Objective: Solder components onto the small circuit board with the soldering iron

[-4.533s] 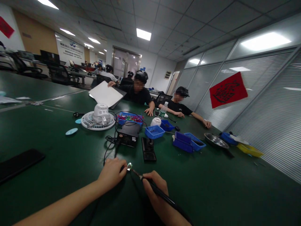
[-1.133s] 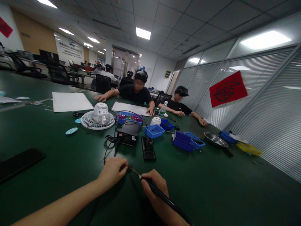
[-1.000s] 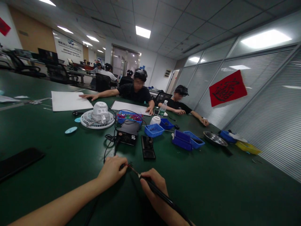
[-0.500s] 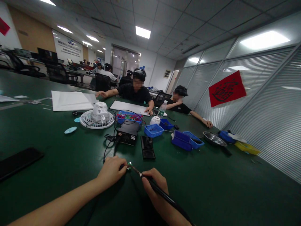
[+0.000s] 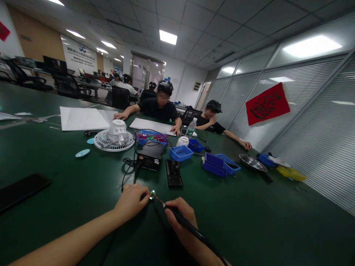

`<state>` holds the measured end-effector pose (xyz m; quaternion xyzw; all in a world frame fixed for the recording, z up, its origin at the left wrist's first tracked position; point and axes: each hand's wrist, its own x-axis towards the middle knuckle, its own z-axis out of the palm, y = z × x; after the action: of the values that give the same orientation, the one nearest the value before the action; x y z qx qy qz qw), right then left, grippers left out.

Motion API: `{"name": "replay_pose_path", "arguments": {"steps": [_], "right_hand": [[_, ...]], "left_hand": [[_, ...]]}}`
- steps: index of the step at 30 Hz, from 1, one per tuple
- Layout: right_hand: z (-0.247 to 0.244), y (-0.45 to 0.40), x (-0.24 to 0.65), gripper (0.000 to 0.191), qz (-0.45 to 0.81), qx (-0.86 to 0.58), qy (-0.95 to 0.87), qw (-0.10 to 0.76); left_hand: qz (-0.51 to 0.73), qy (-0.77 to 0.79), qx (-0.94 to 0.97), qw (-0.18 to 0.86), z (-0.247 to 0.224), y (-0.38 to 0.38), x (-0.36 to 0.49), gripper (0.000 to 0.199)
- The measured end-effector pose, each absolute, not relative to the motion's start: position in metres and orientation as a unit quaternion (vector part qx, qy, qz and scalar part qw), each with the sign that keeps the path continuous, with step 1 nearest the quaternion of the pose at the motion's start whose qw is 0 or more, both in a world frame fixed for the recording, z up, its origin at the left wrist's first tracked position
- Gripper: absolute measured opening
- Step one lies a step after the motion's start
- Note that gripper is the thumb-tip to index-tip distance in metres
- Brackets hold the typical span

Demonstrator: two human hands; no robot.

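My left hand (image 5: pixel 133 199) rests on the green table with thumb and fingers pinched on the edge of a small green circuit board (image 5: pixel 152 194). My right hand (image 5: pixel 181 218) grips a soldering iron (image 5: pixel 177 215) like a pen, its black cable running back along my forearm. The iron's metal tip points left and reaches the circuit board; whether it touches a joint is too small to tell. Behind my hands stand a black soldering station (image 5: pixel 150 155) with cables and a black iron stand (image 5: pixel 174 173).
Beyond are a white fan part (image 5: pixel 115 138), a blue tray of wires and boards (image 5: pixel 152 142), several blue bins (image 5: pixel 213 164), a water bottle (image 5: pixel 191 127) and a steel bowl (image 5: pixel 252 163). A black phone (image 5: pixel 23 190) lies at left. Two people sit across the table.
My right hand and the soldering iron have shifted very slightly left. My left hand keeps its pinch on the circuit board.
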<state>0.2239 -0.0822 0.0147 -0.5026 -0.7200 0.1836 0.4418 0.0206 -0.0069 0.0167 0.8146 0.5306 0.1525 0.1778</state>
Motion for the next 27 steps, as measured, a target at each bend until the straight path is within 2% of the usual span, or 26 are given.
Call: {"name": "replay_pose_path", "arguments": {"steps": [8, 27], "right_hand": [[0.0223, -0.0859, 0.2238, 0.010, 0.164, -0.504, -0.708, 0.467], [0.0179, -0.0852, 0.2214, 0.011, 0.169, -0.496, -0.721, 0.453]], "left_hand": [[0.141, 0.532, 0.817, 0.172, 0.0192, -0.0079, 0.0217, 0.024], [0.155, 0.524, 0.820, 0.171, 0.0161, -0.0070, 0.0204, 0.024]]}}
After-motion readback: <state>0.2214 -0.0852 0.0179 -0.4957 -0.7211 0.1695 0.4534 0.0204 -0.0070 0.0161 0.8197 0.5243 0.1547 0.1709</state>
